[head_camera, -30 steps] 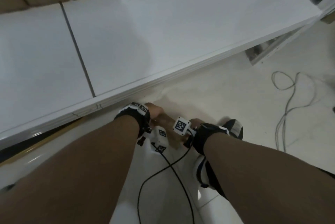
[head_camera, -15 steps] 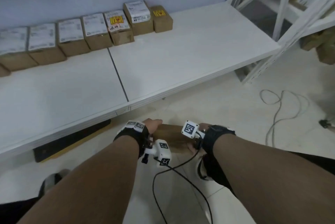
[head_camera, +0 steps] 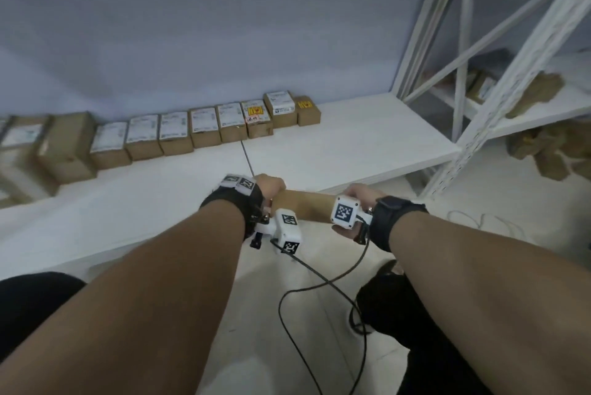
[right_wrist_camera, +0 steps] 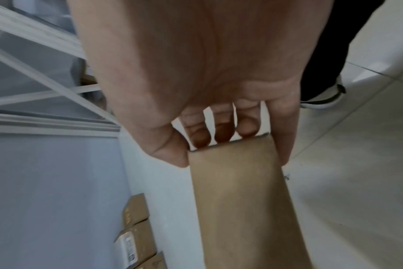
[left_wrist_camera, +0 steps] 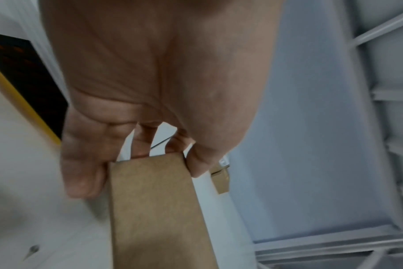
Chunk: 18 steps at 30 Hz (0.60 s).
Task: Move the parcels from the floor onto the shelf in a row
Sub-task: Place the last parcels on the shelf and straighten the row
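Brown cardboard parcel is hanging above the floor, just before the shelf edge. I am gripping its ends, left hand and right hand fingers curling around it. Other parcels are lining the wall.

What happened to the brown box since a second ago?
Both hands, the left hand and the right hand, have lifted the brown parcel from down by the floor up to the front edge of the shelf. They keep gripping its two ends. The row of parcels by the wall looks unchanged.
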Tool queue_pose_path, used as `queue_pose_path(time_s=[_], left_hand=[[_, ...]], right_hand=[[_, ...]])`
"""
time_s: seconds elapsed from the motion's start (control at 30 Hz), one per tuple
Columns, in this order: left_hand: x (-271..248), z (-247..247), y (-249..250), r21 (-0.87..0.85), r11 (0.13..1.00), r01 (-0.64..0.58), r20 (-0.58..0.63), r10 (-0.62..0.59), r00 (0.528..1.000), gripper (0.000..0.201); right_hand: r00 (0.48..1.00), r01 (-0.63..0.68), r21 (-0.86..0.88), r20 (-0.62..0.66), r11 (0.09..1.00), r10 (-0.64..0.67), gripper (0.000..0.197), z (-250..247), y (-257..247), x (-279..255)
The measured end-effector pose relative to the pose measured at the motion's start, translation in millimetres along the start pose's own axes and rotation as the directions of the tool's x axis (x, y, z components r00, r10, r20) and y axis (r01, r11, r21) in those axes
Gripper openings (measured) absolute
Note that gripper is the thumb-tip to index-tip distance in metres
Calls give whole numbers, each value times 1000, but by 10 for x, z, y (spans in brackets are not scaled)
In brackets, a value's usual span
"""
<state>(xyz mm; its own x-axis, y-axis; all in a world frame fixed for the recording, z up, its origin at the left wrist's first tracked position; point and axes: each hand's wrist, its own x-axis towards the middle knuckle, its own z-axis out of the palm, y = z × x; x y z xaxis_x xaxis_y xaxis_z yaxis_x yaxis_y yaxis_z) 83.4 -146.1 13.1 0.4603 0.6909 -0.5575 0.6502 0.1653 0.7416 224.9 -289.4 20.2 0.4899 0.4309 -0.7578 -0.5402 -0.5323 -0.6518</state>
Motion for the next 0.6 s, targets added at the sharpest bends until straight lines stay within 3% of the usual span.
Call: queue_pose_path(time_s=[0.2, 0.27, 0.4, 0.5, 0.6], left_hand=[[-268, -380, 260, -328, 943, -52, -23, 47, 999, 9], [-421, -468, 370, -413, 907, -87, -31, 81, 996, 2], [-548, -658, 510, -485, 866, -125, -6, 140, 990, 18], [-555, -800, 594, -531, 834, -151, -29, 160, 987, 20], [-541, -891, 660, -546, 820, -172, -47, 175, 983, 22]], right_hand=[[991, 129, -64, 52, 990, -126, 26, 11, -259, -287], [980, 194, -114, 72, 974, -187, 38, 26, -357, -306], [935, 350, -107, 100, 931, -340, 39, 121, -591, -372], [917, 393, -123, 119, 911, -379, 42, 194, -737, -388], [903, 428, -206, 143, 880, -406, 61, 254, -873, -322]])
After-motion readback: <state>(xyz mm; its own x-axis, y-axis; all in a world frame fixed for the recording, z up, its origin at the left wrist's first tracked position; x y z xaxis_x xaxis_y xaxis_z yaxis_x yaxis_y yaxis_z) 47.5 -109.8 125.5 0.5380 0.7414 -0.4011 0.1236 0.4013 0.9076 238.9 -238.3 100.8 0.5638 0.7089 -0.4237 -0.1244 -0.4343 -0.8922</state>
